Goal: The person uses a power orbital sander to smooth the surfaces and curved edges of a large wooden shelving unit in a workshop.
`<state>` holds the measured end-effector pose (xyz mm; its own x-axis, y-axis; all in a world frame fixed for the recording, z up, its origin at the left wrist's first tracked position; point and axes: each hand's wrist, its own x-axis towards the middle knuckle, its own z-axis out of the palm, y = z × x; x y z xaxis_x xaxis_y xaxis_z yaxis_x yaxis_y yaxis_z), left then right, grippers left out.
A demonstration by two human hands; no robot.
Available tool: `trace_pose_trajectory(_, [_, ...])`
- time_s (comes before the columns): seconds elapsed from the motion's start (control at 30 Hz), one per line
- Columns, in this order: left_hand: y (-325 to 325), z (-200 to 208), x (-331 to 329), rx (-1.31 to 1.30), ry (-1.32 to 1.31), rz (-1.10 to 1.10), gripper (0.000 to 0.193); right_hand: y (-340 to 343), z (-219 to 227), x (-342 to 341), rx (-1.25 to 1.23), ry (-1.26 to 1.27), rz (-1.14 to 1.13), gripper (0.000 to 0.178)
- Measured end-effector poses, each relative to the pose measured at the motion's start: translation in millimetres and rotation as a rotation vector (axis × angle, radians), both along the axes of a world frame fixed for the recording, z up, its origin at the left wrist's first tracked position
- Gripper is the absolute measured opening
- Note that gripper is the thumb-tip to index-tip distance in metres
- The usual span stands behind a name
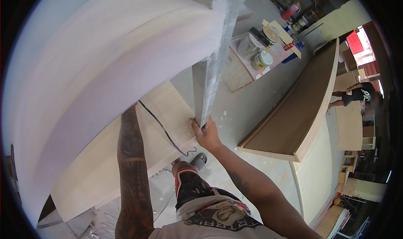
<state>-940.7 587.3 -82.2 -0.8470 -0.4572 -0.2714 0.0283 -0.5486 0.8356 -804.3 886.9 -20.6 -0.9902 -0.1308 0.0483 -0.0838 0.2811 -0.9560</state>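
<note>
My right hand (206, 134) is closed around the lower end of a long, dusty grey metal bar (212, 71). The bar slants up and away, passing beside the edge of a large curved white panel (105, 62). My left forearm (132, 142) reaches forward beneath that panel, and the hand itself is hidden behind the panel's edge. Close to the left wrist, a black cable (161, 123) comes out from under the panel and loops down towards my feet. Below the arm lies a pale wooden board (92, 172).
A low table (237, 73) ahead carries paint buckets (262, 60). To the right stands a large curved frame (289, 113) with a brown inner face. Another person (359, 94) in dark clothes is farther right. Thin wires (105, 222) lie on the floor at lower left.
</note>
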Motion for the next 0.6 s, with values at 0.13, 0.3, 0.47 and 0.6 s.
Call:
trace_pose_trajectory(0.13, [-4,-6,-9,-0.004,-0.002,-0.031,0.033,2,4,-1,0.029,0.011,0.021,0.016])
trace_pose_trajectory(0.3, [-18,-12,-14,-0.01,-0.012,-0.067,0.03,0,1,0,-0.032,0.023,0.037,0.014])
trace_pose_trajectory(0.47, [-18,-16,-9,-0.014,-0.071,-0.074,0.027,5,1,-1,-0.026,0.009,0.033,0.014])
trace_pose_trajectory(0.6, [-10,-31,-2,0.094,0.142,-0.206,0.024,10,2,-1,0.004,0.007,0.021,0.013])
